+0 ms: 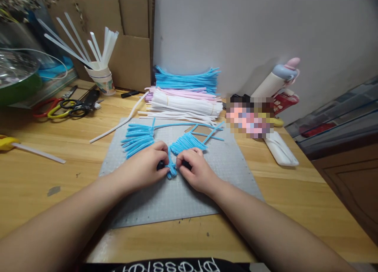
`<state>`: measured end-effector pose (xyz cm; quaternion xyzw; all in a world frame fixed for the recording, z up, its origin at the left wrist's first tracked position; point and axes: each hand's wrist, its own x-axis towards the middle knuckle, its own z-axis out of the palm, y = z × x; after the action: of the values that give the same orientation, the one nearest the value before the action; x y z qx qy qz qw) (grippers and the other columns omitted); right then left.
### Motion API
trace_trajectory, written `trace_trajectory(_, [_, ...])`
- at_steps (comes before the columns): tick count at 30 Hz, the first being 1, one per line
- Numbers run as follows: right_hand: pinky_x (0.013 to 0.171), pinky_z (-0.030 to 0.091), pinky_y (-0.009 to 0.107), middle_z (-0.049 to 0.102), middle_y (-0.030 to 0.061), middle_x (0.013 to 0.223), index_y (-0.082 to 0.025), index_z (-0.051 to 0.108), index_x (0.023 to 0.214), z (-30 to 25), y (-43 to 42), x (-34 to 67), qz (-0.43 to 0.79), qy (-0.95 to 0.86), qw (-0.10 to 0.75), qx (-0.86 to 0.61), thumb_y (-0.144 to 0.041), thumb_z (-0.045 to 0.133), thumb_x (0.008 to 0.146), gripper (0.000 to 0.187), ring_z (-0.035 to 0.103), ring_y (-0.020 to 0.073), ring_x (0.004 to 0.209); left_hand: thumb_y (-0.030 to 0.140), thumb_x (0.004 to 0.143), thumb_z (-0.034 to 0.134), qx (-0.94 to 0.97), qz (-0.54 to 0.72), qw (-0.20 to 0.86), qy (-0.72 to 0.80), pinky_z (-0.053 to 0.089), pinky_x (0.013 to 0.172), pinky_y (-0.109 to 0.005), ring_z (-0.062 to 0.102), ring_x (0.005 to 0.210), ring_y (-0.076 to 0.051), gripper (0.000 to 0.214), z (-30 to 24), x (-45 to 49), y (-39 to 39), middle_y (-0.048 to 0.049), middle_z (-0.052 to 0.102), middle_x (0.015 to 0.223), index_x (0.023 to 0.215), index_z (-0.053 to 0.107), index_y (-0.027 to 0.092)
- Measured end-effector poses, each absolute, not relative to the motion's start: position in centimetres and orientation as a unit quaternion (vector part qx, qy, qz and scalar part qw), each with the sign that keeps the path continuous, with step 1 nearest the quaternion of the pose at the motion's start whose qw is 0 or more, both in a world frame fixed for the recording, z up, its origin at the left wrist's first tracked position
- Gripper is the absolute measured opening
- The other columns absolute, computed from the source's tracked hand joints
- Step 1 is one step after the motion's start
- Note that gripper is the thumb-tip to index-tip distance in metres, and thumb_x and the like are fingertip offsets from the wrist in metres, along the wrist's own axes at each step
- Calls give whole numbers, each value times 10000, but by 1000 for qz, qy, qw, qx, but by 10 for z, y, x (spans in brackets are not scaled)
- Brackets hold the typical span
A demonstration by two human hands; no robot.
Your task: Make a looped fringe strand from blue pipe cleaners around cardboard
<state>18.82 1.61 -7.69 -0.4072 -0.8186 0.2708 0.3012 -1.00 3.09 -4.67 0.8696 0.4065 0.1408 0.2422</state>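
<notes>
My left hand is closed, its fingertips pinching a small bent bundle of blue pipe cleaners over the grey cutting mat. From the other side my right hand is also closed, thumb and fingers together at the same bundle. Just beyond my right hand lies a panel of blue pipe cleaners side by side, with loose ends sticking out. A row of short blue pipe cleaners spreads behind my left hand. My fingers partly hide the bundle.
Bunches of blue and white pipe cleaners lie at the wall. Scissors and a cup of white sticks stand left. A bottle and tissue pack are right. A yellow glue gun lies far left.
</notes>
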Motion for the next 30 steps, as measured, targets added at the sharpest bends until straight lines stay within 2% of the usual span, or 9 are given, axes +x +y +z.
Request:
trace_trajectory(4, [861, 291, 353, 606, -28, 777, -204, 492, 772, -75, 16, 185, 288, -811, 318, -398, -59, 482, 785, 146, 550, 143, 776, 188, 827, 548, 874, 150, 215, 409, 467, 792, -305, 574, 892, -192, 86, -47, -4, 27, -55, 581, 928, 806, 630, 172])
trace_trajectory(7, [858, 298, 355, 621, -15, 838, -212, 513, 856, -70, 13, 184, 285, -812, 319, -397, -158, 526, 834, 60, 553, 155, 812, 178, 835, 536, 870, 154, 211, 417, 464, 775, -303, 574, 873, -190, 89, -46, -3, 26, -49, 590, 891, 804, 619, 173])
trace_trajectory(9, [879, 290, 370, 638, 0, 907, -223, 529, 921, -67, 11, 184, 263, -827, 298, -397, -206, 562, 838, 90, 552, 178, 879, 179, 831, 538, 869, 151, 216, 419, 463, 754, -302, 573, 850, -189, 88, -45, -3, 26, -47, 588, 866, 774, 604, 174])
trace_trajectory(12, [910, 270, 390, 637, 17, 973, -230, 558, 933, -66, 10, 187, 210, -837, 269, -429, -113, 528, 817, 168, 534, 203, 975, 171, 819, 535, 873, 150, 215, 411, 460, 737, -301, 565, 820, -185, 102, -44, -5, 27, -43, 576, 839, 727, 579, 178])
trace_trajectory(15, [916, 271, 398, 613, 37, 990, -228, 595, 910, -68, 12, 190, 172, -811, 283, -482, -64, 505, 797, 219, 517, 215, 1011, 167, 805, 545, 875, 150, 214, 408, 457, 737, -306, 558, 808, -185, 94, -44, -5, 28, -40, 570, 828, 716, 572, 180])
trace_trajectory(19, [931, 265, 404, 602, 33, 1034, -247, 625, 949, -70, 13, 189, 182, -825, 282, -454, -200, 573, 856, 117, 512, 213, 1025, 182, 828, 537, 865, 165, 232, 412, 454, 764, -319, 564, 828, -190, 94, -44, -4, 29, -40, 584, 822, 747, 584, 175])
trace_trajectory(23, [929, 255, 406, 610, 27, 1034, -230, 612, 902, -71, 13, 187, 186, -838, 257, -444, -255, 576, 890, 46, 509, 206, 1019, 168, 830, 528, 868, 170, 251, 394, 458, 822, -324, 572, 896, -196, 82, -45, -6, 31, -52, 598, 907, 853, 606, 177])
trace_trajectory(26, [918, 262, 402, 606, 27, 1017, -211, 589, 864, -71, 14, 187, 181, -839, 248, -450, -222, 586, 874, 15, 507, 202, 1012, 103, 777, 524, 888, 141, 247, 362, 445, 891, -341, 556, 981, -211, 219, -45, -11, 33, -67, 581, 1012, 960, 611, 185])
trace_trajectory(30, [923, 262, 418, 595, 35, 1027, -213, 589, 831, -71, 13, 187, 159, -851, 231, -444, -226, 597, 848, 23, 496, 213, 1022, 39, 715, 494, 904, 107, 237, 339, 450, 865, -335, 543, 959, -212, 234, -42, -16, 34, -66, 555, 990, 879, 588, 177])
